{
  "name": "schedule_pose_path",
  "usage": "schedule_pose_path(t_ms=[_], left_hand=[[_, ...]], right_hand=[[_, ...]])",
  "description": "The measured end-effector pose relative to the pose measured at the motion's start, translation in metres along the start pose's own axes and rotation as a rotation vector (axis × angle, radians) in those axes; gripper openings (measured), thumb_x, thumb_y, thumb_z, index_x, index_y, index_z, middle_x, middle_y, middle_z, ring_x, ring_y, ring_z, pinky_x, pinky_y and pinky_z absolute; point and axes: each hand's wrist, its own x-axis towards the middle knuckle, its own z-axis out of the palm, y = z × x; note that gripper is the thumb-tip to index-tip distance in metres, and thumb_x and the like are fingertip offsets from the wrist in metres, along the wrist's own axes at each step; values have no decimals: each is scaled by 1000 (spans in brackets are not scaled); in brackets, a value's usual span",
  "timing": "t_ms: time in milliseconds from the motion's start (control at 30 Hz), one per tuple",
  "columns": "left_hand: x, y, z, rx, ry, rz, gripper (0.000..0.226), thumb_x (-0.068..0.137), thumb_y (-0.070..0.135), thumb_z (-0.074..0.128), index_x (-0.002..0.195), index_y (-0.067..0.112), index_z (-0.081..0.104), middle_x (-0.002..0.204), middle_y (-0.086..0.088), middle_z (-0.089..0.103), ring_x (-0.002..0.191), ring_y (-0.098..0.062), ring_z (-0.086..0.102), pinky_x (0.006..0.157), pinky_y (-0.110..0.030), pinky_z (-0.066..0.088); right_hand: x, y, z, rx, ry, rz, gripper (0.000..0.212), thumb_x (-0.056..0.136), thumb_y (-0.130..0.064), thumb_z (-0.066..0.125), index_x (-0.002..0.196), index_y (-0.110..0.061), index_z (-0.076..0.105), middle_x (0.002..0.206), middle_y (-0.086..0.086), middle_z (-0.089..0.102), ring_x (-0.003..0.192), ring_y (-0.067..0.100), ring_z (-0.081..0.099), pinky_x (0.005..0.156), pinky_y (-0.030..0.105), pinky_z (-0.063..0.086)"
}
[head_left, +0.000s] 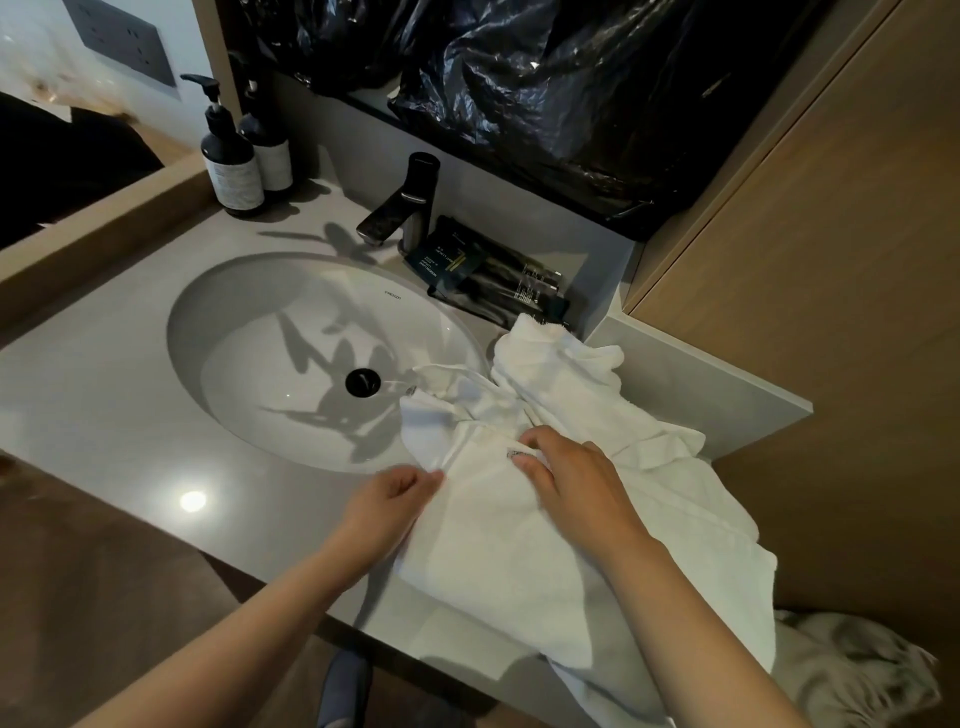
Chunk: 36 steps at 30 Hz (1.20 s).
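A crumpled white towel (561, 545) lies on the right part of the grey counter (119, 410), one corner hanging into the white oval sink (291, 322) and its lower end drooping over the front edge. My left hand (387, 501) pinches the towel's left edge with curled fingers. My right hand (566, 478) is on top of the towel, thumb and fingers pinching the fabric at a small printed label.
A dark tap (402, 208) stands behind the sink. Two dark pump bottles (231, 156) are at the back left. A black tray of toiletry packets (493, 275) sits behind the towel. Black plastic sheeting (545, 88) covers the mirror. A wooden cabinet (831, 312) stands on the right.
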Motion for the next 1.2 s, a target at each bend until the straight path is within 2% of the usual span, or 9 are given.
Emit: schedule_pose_path(t_ms=[167,267,400,500,733,867,967,1067,1200], left_hand=[[34,32,1,-40,24,-39,49,92,48,54,60,11,50,55,4,54,52,-10,49,61,-26,42],[45,45,2,-107,-67,-47,46,91,40,61,54,18,45,51,6,46,50,-12,42,53,-20,35],[52,59,-2,-456,-277,-122,16,94,27,59,90,14,65,77,-2,63,69,-17,56,70,-24,43],[56,66,-7,-557,-300,-150,20,97,23,53,108,11,64,90,-3,63,77,-16,57,80,-32,48],[53,59,-5,-228,-188,11,30,101,25,46,127,20,60,118,-8,67,110,-26,62,101,-44,48],[54,44,1,-22,-208,73,41,103,40,35,143,36,43,146,14,43,134,-8,38,116,-33,26],[52,40,0,-69,-225,100,43,102,49,27,140,41,45,141,20,44,130,-2,38,109,-23,26],[53,36,0,-58,-160,73,37,102,43,34,134,32,52,133,7,55,124,-13,48,111,-34,33],[49,29,5,1,-79,96,25,99,35,48,122,29,42,98,-7,65,93,-23,60,87,-34,47]], right_hand=[[-15,-7,-8,175,68,-46,16,101,-31,50,110,-25,62,97,-18,63,92,-22,41,82,20,33],[-24,-7,-9,196,59,-19,29,100,-34,51,127,-30,57,105,-23,57,98,-23,34,94,21,34],[-26,-5,-3,168,132,-29,25,100,-30,52,121,-24,63,101,-15,62,100,-31,28,96,29,36],[-19,-6,1,237,238,-20,20,100,-24,52,115,-21,65,103,-15,63,103,-34,29,94,31,38],[17,-6,12,100,181,67,21,102,-31,45,109,-20,62,109,-7,67,93,2,50,92,31,37],[27,-5,17,71,222,83,23,103,-33,42,93,-17,56,89,-3,64,81,23,57,75,34,39],[37,-6,18,20,249,107,20,104,-29,39,86,-21,44,80,-4,58,70,24,49,66,32,29],[47,-1,24,-91,56,212,24,106,-31,32,90,-18,46,92,4,66,85,27,59,68,32,28],[42,1,21,-2,51,134,26,105,-30,36,101,-14,56,97,3,66,89,26,59,73,34,36]])
